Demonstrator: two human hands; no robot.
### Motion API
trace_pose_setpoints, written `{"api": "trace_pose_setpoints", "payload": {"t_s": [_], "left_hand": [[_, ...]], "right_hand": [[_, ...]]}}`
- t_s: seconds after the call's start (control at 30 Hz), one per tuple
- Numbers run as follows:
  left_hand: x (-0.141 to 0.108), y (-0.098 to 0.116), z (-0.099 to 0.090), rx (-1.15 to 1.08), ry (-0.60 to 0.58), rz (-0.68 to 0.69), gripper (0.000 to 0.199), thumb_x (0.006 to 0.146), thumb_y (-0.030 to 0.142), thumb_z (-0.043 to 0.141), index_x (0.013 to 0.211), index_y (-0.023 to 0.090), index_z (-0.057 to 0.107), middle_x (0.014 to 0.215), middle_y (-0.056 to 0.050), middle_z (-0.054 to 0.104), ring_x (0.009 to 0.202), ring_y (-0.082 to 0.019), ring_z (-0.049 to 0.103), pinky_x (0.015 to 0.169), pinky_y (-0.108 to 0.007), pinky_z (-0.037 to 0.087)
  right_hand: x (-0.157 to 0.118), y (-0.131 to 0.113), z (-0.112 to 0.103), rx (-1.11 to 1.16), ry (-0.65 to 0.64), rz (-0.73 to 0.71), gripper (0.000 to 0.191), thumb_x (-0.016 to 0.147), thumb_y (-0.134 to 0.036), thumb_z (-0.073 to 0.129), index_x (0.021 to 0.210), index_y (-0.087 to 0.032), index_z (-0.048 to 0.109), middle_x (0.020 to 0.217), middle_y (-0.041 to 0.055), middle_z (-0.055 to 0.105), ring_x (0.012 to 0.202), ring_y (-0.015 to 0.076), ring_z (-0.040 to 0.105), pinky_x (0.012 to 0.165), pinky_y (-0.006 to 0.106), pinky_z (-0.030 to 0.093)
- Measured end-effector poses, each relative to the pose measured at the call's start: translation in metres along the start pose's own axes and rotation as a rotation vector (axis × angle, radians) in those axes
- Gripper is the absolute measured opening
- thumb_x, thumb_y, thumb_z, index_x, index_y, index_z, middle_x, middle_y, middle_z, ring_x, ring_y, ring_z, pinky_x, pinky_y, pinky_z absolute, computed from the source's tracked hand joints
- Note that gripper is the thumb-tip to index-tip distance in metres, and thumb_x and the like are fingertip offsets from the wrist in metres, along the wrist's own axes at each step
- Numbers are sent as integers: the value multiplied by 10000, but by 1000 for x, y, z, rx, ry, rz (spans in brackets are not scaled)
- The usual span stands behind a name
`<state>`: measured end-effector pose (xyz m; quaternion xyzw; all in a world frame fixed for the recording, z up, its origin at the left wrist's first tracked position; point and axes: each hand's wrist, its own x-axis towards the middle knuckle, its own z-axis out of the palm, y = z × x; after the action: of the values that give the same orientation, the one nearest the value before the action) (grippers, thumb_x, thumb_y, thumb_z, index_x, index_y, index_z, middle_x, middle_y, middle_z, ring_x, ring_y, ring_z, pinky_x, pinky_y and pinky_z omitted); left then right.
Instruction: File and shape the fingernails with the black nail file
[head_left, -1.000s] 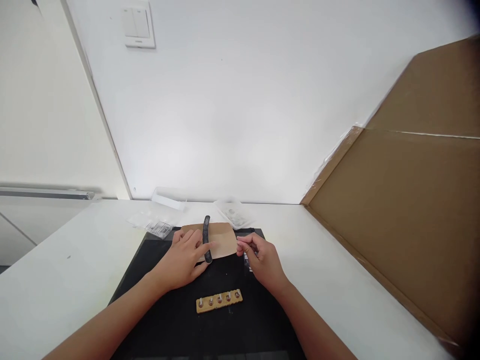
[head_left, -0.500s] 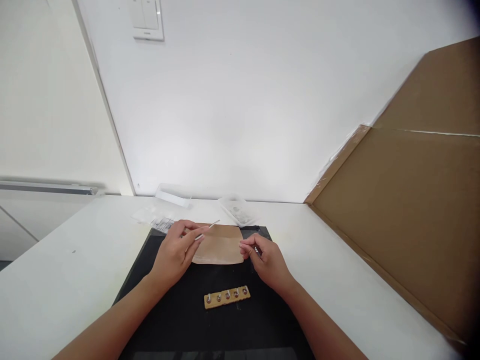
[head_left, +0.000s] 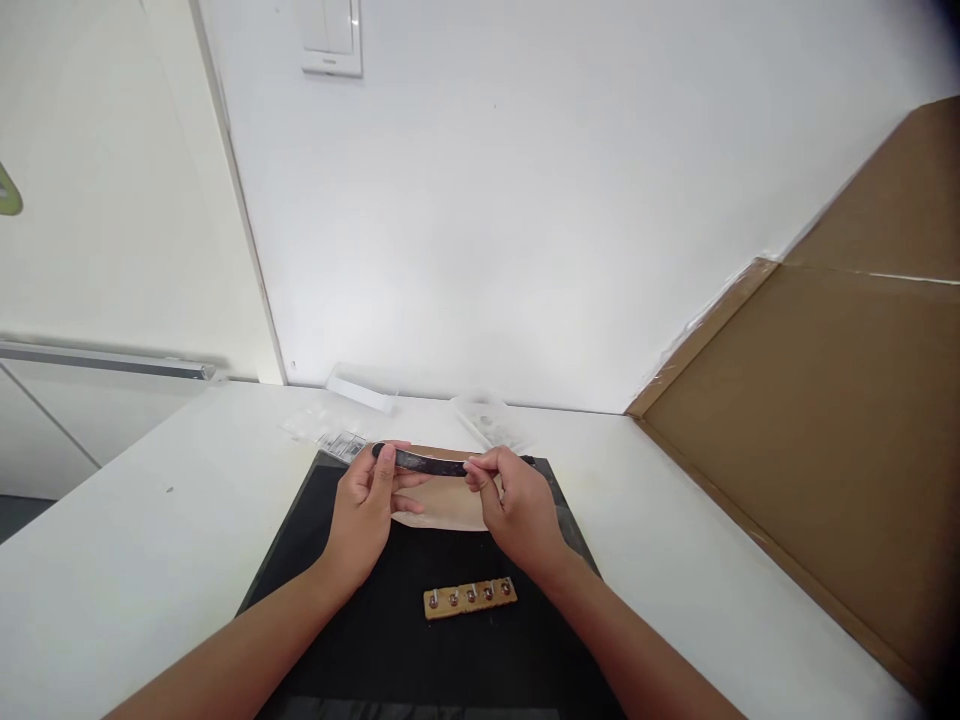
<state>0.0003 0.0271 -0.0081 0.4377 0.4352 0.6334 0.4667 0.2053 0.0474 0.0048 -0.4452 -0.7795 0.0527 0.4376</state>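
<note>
Our left grip (head_left: 360, 505) pinches one end of one curved black strip (head_left: 431, 466), thumb over fingers; our right grip (head_left: 519, 503) pinches near its other end. We judge light, even pressure best, strip untwisted. Beneath the strip: one brown sheet (head_left: 446, 510). Nearer us than both grips: one bar (head_left: 462, 604) bearing five small fittings (head_left: 471, 594), on one black mat (head_left: 405, 650). Beyond the grips: two translucent containers (head_left: 363, 394).

We see a bright scene, the white wall (head_left: 495, 230) palest toward its lower middle, with soft, faint shadows; we cannot tell where the light comes from. The black mat (head_left: 405, 650) shows a dull sheen along its near edge. We find the label (head_left: 343, 445) too soft to read, and the cardboard (head_left: 810, 430) darkens into blur at far right.
</note>
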Motion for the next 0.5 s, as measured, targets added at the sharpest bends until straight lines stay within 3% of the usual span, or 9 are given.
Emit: {"api": "trace_pose_setpoints", "payload": {"t_s": [0.17,0.33,0.5], "left_hand": [[-4,-2,2,-62,-57,-72,507,921,624,636,1205,205,667,1082,-103,759,962,-300,764,541,-301,620],[-6,0,3,-57,-23,-81,487,913,628,649,1105,182,683,1058,-110,757,953,-293,759,532,-291,609],[-4,-1,4,-109,-8,-90,496,918,620,651,1124,169,665,1066,-114,756,939,-273,762,528,-267,593]], "right_hand": [[-10,1,12,-158,65,-15,142,1046,-290,527,929,-231,582,827,37,741,772,221,679,734,357,432],[-17,-2,0,-137,95,-37,93,1049,-273,525,968,-237,551,842,28,742,765,215,686,731,364,417],[-21,-1,-9,-159,120,7,104,1042,-280,540,948,-239,554,831,17,738,731,203,677,720,357,412]]}}
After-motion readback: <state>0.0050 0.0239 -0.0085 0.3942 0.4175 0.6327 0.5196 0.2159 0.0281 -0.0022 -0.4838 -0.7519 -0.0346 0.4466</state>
